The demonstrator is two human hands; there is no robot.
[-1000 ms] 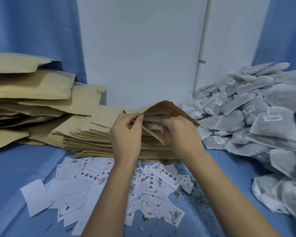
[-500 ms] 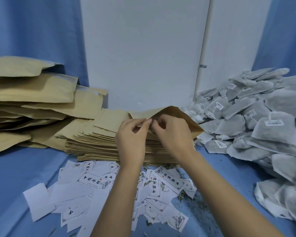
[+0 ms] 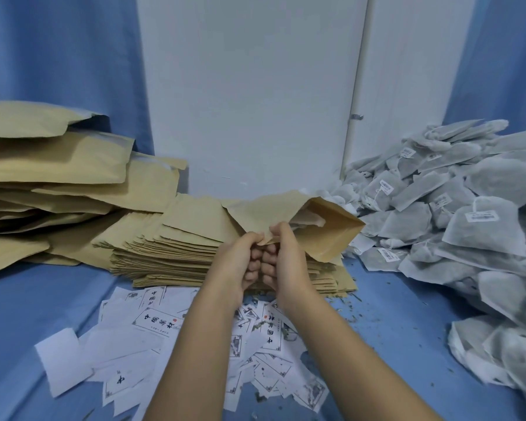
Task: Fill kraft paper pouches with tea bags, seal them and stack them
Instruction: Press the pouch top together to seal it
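Two hands meet in the middle of the view. The left hand [image 3: 240, 259] and the right hand [image 3: 286, 259] each pinch the near edge of one pouch [image 3: 325, 235] between thumb and curled fingers, with their knuckles almost touching. The pouch is held up just above the stack of flat pouches [image 3: 170, 247], which runs from the hands toward 9 o'clock. The pouch's mouth gapes toward 2 o'clock, and something pale shows inside, probably a tea bag. So the filling looks done and the sealing only begun.

Further out at 9 o'clock a loose pile of filled pouches [image 3: 52, 165] leans on itself. At 3 o'clock lies the heap of tea bags [image 3: 468, 223], and at 6 o'clock printed paper slips [image 3: 155, 323] are scattered over the blue counter [image 3: 28, 305]. Tea crumbs [image 3: 371, 302] lie near 4 o'clock.

The main risk is the open far end. Both hands grip one corner, so the rest of the mouth is unsupported, and any tilt toward 2 o'clock could let the contents slide out. If the seal is pressed from that one corner, the two lips may meet askew and leave a crease or a gap. Loose crumbs caught between the lips would also spoil the closure. The pile at 9 o'clock already sits unevenly, and one more pouch set carelessly on it could make it slip.
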